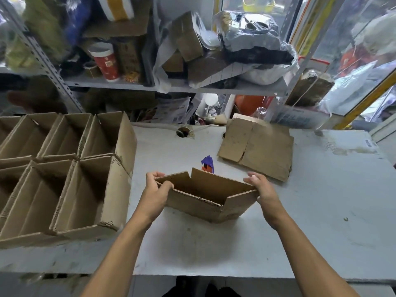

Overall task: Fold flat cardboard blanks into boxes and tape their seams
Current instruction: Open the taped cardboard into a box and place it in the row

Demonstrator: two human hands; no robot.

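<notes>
Two hands: left hand (pixel 157 185) and right hand (pixel 260 188) grip the half-opened box (pixel 205 197) at its ends.
Box: mid-table (pixel 300 211), mouth up, long axis left-right.
Finished boxes (pixel 64 172): at least five, left.
Flat blanks (pixel 257 146): one stack, far right.

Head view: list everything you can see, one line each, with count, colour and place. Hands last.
Box being opened: one, brown, table centre.
Finished open boxes: at least six, brown, packed in rows at table left.
Flat blanks: a small stack, brown, table back right.
Tape dispenser: one, purple and red, behind the held box, mostly hidden.
Table: one, grey-white, scuffed.
Cup: one, red and white, shelf upper left.
Shelf clutter: cardboard and plastic bags, mixed colours, count unclear.
Left hand: grip on the box's left end.
Right hand: grip on the box's right end.
</notes>
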